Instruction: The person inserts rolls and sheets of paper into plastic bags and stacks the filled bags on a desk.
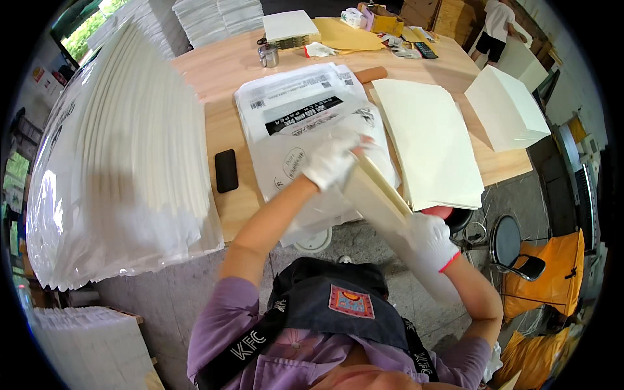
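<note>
- Between the two gloved hands: a pad (377, 195), a thick stack of cream sheets, held tilted above the table's near edge.
- Long axis: runs from the left hand (331, 161) at the far, upper end down to the right hand (429, 239) at the near, lower end.
- Left hand: white glove, fingers closed over the pad's far end; it sits on that end, so the pad lies down and to the right of this grip.
- Right hand: white glove with a red cuff, wrapped around the pad's near end; the pad extends up and to the left of this grip.
- Nearness: both hands touch the pad; neither is free.
- Look of the pad: pale cream, flat, stiff, with the edge of the stack showing as fine layers; the lower part blurs into a white wrap, so its exact end cannot be told.
- Under the left grip: plastic bags (305, 114), clear with black printing, spread on the table (221, 71).
- Right of the grip: a sheet stack (432, 140) lying flat, just beside the pad's far end.
- Left of the grip: a black phone (226, 170) on the table, and farther left a large wrapped bundle (123, 162) of white sheets.
- Well beyond the grip: a small metal can (268, 54) and another person (497, 26) at the table's far corner.
</note>
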Demonstrator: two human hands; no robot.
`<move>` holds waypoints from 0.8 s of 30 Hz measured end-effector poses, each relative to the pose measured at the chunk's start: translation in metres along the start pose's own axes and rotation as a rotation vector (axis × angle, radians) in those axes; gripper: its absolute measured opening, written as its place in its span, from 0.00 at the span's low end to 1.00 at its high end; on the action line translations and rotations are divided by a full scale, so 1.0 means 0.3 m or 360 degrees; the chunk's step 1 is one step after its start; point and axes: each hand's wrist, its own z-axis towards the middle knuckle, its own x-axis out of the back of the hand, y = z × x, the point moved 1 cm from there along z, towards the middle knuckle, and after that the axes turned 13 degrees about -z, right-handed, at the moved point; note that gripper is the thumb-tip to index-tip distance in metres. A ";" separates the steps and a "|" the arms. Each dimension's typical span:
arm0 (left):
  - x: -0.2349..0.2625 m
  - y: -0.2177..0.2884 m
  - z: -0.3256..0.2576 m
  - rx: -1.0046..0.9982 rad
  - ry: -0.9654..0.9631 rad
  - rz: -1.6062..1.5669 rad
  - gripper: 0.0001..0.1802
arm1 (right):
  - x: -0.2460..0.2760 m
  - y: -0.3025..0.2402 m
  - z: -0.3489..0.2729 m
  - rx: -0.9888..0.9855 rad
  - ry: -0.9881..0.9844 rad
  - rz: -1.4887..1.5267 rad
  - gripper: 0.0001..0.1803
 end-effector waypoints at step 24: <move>-0.323 0.358 0.045 0.0345 -0.0432 0.0000 0.14 | -0.030 -0.219 0.491 -0.0311 0.0709 0.0576 0.26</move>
